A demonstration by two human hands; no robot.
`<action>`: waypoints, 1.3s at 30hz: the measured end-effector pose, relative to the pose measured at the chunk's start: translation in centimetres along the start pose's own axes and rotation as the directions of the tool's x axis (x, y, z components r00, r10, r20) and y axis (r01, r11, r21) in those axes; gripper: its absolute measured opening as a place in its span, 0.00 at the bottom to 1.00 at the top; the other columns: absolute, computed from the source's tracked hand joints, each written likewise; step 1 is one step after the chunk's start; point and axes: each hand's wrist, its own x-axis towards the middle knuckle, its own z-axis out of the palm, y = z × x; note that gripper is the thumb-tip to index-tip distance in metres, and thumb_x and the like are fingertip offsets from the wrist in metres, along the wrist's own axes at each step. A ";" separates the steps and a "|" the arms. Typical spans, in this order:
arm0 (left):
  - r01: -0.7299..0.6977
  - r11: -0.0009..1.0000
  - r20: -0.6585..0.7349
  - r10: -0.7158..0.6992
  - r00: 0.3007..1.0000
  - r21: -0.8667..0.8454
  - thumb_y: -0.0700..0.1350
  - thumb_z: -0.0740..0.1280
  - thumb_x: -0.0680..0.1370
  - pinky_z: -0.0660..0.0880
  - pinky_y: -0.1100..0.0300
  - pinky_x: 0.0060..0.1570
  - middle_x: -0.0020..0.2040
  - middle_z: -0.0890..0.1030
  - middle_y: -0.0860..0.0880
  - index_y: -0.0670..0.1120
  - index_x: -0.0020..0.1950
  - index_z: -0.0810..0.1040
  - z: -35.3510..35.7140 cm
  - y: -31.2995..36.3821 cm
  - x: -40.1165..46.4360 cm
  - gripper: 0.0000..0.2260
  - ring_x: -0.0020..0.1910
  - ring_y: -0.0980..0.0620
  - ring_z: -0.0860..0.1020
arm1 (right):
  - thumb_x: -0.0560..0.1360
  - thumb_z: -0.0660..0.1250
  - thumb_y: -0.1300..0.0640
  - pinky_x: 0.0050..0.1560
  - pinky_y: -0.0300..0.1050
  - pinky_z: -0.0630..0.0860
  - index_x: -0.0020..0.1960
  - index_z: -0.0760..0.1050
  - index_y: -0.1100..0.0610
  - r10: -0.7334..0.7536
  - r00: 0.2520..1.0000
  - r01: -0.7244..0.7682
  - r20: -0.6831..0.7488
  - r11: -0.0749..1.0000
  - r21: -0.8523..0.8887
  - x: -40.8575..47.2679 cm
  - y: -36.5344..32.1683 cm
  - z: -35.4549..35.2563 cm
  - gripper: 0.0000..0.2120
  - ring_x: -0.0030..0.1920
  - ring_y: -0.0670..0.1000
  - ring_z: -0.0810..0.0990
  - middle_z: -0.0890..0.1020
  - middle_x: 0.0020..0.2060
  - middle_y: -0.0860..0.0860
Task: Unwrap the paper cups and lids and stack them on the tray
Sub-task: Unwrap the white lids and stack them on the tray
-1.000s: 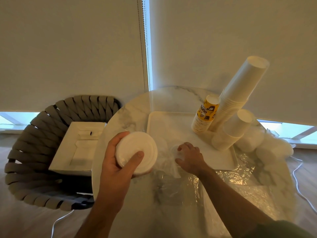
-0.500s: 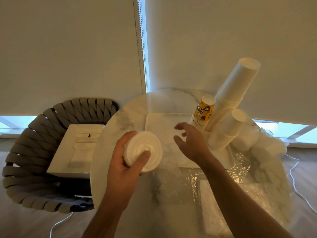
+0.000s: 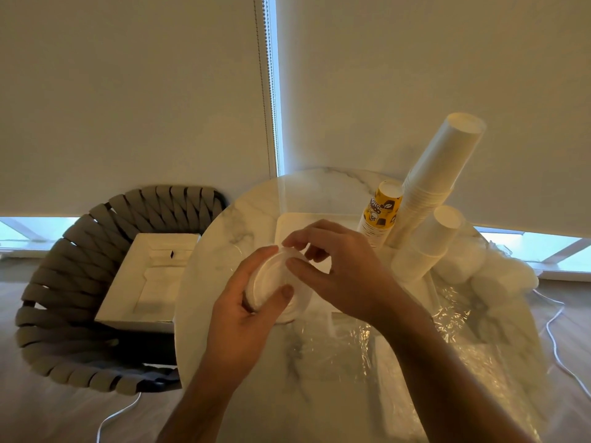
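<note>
Between left fingers (image 3: 271,251), lid stack (image 3: 270,284), right fingers (image 3: 295,265) touching

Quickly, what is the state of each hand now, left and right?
Left hand: grips the stack of round white plastic lids.
Right hand: fingertips pinch at the top edge of the same stack.

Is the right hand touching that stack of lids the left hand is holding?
Touching. The head view shows the right hand's fingertips resting on the rim of the lids gripped by the left hand.
</note>
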 end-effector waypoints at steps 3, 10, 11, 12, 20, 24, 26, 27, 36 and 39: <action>-0.026 1.000 -0.002 0.026 1.000 0.009 0.39 0.72 0.74 0.81 0.62 0.46 0.59 0.79 0.67 0.58 0.66 0.74 -0.1 -0.1 -0.1 0.24 0.59 0.63 0.77 | 0.78 0.71 0.53 0.49 0.27 0.75 0.60 0.81 0.51 0.013 1.000 -0.013 0.026 1.000 0.003 0.1 -0.2 -0.3 0.11 0.46 0.39 0.78 0.76 0.50 0.38; 0.018 0.999 0.015 -0.018 1.000 -0.048 0.44 0.73 0.71 0.83 0.53 0.43 0.59 0.77 0.65 0.62 0.64 0.74 0.3 0.1 -0.4 0.24 0.59 0.61 0.77 | 0.78 0.72 0.56 0.51 0.38 0.80 0.55 0.79 0.49 0.054 0.996 -0.061 0.078 0.994 0.088 0.0 -0.3 -1.5 0.07 0.47 0.44 0.81 0.81 0.49 0.41; 0.028 0.998 0.015 -0.027 1.000 -0.064 0.45 0.73 0.71 0.83 0.54 0.41 0.58 0.77 0.66 0.62 0.64 0.74 0.4 0.2 -0.4 0.24 0.59 0.61 0.76 | 0.77 0.72 0.56 0.52 0.38 0.80 0.54 0.78 0.48 0.062 0.994 -0.072 0.084 0.991 0.115 0.0 -0.3 -1.7 0.07 0.47 0.44 0.82 0.80 0.48 0.39; 0.036 0.997 0.017 -0.035 0.999 -0.074 0.46 0.73 0.70 0.83 0.55 0.40 0.57 0.77 0.66 0.62 0.64 0.74 0.4 0.3 -0.4 0.25 0.58 0.61 0.76 | 0.77 0.72 0.57 0.52 0.37 0.80 0.53 0.77 0.47 0.069 0.993 -0.082 0.090 0.987 0.139 0.0 -0.3 -1.8 0.08 0.48 0.44 0.82 0.80 0.47 0.38; 0.072 0.988 0.036 -0.068 0.997 -0.133 0.51 0.74 0.66 0.83 0.50 0.39 0.55 0.75 0.69 0.63 0.64 0.72 0.3 0.6 -0.3 0.28 0.56 0.62 0.77 | 0.79 0.69 0.57 0.52 0.38 0.82 0.54 0.75 0.47 0.077 0.990 -0.106 0.120 0.962 0.253 0.0 -0.4 -2.3 0.07 0.50 0.45 0.82 0.80 0.49 0.40; 0.118 0.974 0.041 -0.113 0.993 -0.193 0.52 0.72 0.67 0.83 0.46 0.42 0.55 0.77 0.68 0.64 0.64 0.71 0.3 0.3 -0.4 0.27 0.56 0.62 0.78 | 0.80 0.67 0.55 0.51 0.50 0.84 0.55 0.74 0.48 0.127 0.989 -0.146 0.075 0.922 0.359 0.0 -0.2 -2.5 0.05 0.49 0.49 0.84 0.81 0.49 0.44; 0.117 0.978 0.030 -0.114 0.993 -0.170 0.50 0.72 0.69 0.83 0.44 0.44 0.56 0.76 0.69 0.63 0.66 0.71 0.4 0.1 -0.4 0.26 0.55 0.63 0.78 | 0.81 0.67 0.55 0.50 0.51 0.84 0.56 0.74 0.47 0.148 0.988 -0.156 0.049 0.916 0.369 0.0 -0.1 -2.4 0.06 0.48 0.50 0.84 0.81 0.49 0.44; 0.109 0.983 0.021 -0.107 0.994 -0.150 0.50 0.71 0.70 0.83 0.44 0.45 0.55 0.76 0.69 0.62 0.66 0.71 0.5 0.1 -0.4 0.25 0.55 0.64 0.77 | 0.81 0.67 0.55 0.50 0.51 0.84 0.56 0.73 0.46 0.152 0.987 -0.158 0.045 0.920 0.359 -0.1 -0.2 -2.3 0.07 0.48 0.49 0.85 0.81 0.49 0.42; 0.105 0.979 -0.008 -0.108 0.994 -0.173 0.52 0.73 0.72 0.83 0.44 0.42 0.55 0.78 0.67 0.61 0.66 0.72 0.2 0.5 -0.6 0.24 0.58 0.53 0.79 | 0.68 0.80 0.50 0.59 0.42 0.80 0.66 0.69 0.43 0.006 0.979 -0.030 0.205 0.993 0.114 -0.6 -0.1 -1.9 0.31 0.64 0.46 0.71 0.66 0.67 0.38; 0.091 0.989 0.028 -0.088 0.996 -0.115 0.56 0.77 0.68 0.82 0.44 0.47 0.58 0.75 0.68 0.61 0.69 0.69 -0.3 0.4 -0.7 0.32 0.59 0.58 0.77 | 0.65 0.82 0.46 0.63 0.45 0.78 0.68 0.67 0.43 0.020 0.968 -0.050 0.252 0.992 0.113 -0.8 -0.4 -1.9 0.36 0.65 0.47 0.71 0.66 0.68 0.38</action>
